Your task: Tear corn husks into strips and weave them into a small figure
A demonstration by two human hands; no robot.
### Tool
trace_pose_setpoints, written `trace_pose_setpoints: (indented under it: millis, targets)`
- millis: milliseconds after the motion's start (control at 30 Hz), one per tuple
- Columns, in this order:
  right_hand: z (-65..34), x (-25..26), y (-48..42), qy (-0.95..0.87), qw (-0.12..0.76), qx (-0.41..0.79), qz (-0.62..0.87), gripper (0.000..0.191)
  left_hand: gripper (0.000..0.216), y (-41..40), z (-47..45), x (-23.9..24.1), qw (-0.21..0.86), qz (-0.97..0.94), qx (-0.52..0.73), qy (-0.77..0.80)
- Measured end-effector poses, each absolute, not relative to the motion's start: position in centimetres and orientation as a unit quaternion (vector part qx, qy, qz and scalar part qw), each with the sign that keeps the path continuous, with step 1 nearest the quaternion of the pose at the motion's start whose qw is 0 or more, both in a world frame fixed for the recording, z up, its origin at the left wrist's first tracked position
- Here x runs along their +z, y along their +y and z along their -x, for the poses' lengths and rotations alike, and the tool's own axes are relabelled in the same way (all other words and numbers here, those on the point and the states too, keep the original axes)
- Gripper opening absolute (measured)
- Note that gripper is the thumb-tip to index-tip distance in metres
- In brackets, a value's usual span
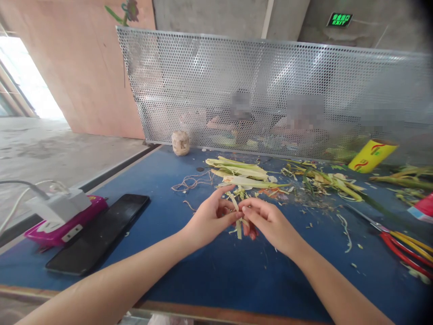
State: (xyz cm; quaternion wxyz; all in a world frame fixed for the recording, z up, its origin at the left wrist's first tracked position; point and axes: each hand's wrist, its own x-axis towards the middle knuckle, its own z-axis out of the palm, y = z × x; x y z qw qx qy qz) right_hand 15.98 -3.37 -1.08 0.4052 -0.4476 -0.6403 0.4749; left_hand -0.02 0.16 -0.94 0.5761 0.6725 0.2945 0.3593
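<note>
Over the blue table, my left hand [216, 215] and my right hand [264, 217] meet, thumbs and fingers pinched together. Between them is a pale green strip of plant leaf [239, 228], its ends sticking out above and below the fingers. Both hands are closed on it; where exactly each fingertip grips is partly hidden. Just beyond the hands lies a pile of pale green stalks and leaf pieces [241, 169]. Some thin brown string [191, 182] is loosely tangled to the left of that pile.
A black phone [101, 232] and a magenta power strip [64, 221] with white chargers lie left. Scissors with red handles [389, 234], a yellow tube [370, 155] and plant scraps [324, 180] are right. A wrapped jar-like object [180, 143] stands before the perforated metal screen [203, 81].
</note>
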Motion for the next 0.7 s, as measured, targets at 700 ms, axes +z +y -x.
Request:
trace_pose_setpoints:
  millis: [700]
  targets:
    - [-16.6,-0.6,-3.1,-0.657,0.478,0.376,0.447,0.012,0.079,-0.5,-0.3,0.0,0.690,-0.567,0.348,0.285]
